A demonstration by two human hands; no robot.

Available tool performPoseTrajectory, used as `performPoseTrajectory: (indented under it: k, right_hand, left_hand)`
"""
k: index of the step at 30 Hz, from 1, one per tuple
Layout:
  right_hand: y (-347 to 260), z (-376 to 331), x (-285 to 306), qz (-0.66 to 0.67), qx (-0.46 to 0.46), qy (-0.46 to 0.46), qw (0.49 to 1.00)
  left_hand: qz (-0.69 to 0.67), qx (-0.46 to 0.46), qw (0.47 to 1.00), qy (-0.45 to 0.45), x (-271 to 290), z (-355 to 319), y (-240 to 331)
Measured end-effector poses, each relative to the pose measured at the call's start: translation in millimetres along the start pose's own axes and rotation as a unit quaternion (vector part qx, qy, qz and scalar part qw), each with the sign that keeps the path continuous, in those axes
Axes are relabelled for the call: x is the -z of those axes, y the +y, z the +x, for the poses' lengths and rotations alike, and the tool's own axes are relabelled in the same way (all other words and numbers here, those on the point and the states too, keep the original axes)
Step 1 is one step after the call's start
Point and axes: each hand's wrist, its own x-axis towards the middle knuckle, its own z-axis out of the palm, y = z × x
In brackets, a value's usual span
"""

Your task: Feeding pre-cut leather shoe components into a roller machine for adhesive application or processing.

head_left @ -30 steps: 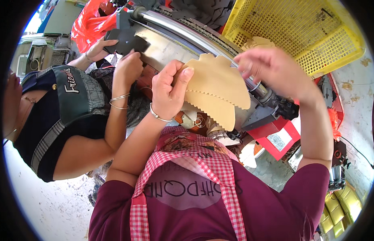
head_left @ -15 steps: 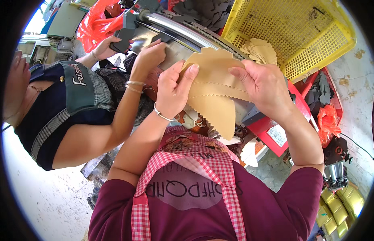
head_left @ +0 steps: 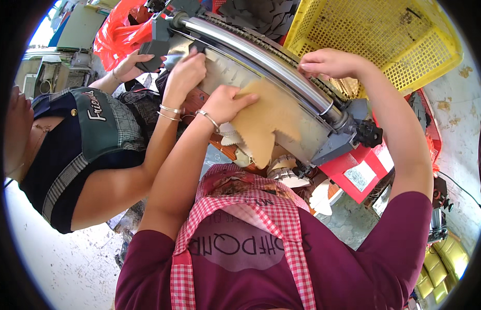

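Observation:
Between the thumb and fingers of my left hand (head_left: 229,107) are tan sheet pieces (head_left: 269,116) with zigzag edges, held over the near metal plate of a roller machine (head_left: 315,137). The pieces hang toward me in pointed lobes; how many lie together I cannot tell. My right hand (head_left: 331,64) is off these pieces, reaching across the far end of the shiny roller (head_left: 261,54). Its fingers stretch leftward and nothing shows in them. Just below that wrist, more tan pieces (head_left: 349,87) show partly behind the machine, next to the yellow basket (head_left: 375,39).
On my left a co-worker's hands (head_left: 188,71) hold dark grey pieces (head_left: 153,54) at the machine's left end. A black knob (head_left: 369,133) juts out at its right end, above a red box (head_left: 357,173). A red plastic bag (head_left: 119,39) lies at far left.
My right hand has let go of the tan pieces and moved up and over the roller. My left hand has lowered the pieces toward the plate, uncovering more of the machine.

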Motion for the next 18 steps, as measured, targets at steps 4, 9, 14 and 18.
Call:
performPoseTrajectory:
  k: [4, 9, 14, 18]
  right_hand:
    - [12.0, 37.0, -11.6, 0.052, -0.015, 0.004, 0.999]
    - [23.6, 39.0, -25.7, 0.273, 0.026, 0.144, 0.951]
    - [32.6, 19.9, 10.9, 0.431, -0.066, 0.256, 0.863]
    - [32.9, 22.7, -10.1, 0.386, -0.135, 0.141, 0.902]
  left_hand:
    - [0.014, -0.004, 1.0, 0.002, 7.5, -2.4, -15.5]
    - [-0.065, -0.009, 0.997, -0.042, 9.7, -9.3, -23.9]
    - [0.008, -0.032, 0.999, -0.04, 5.5, 3.6, -19.1]
    - [-0.053, -0.031, 0.997, -0.053, 2.3, -4.1, -29.8]
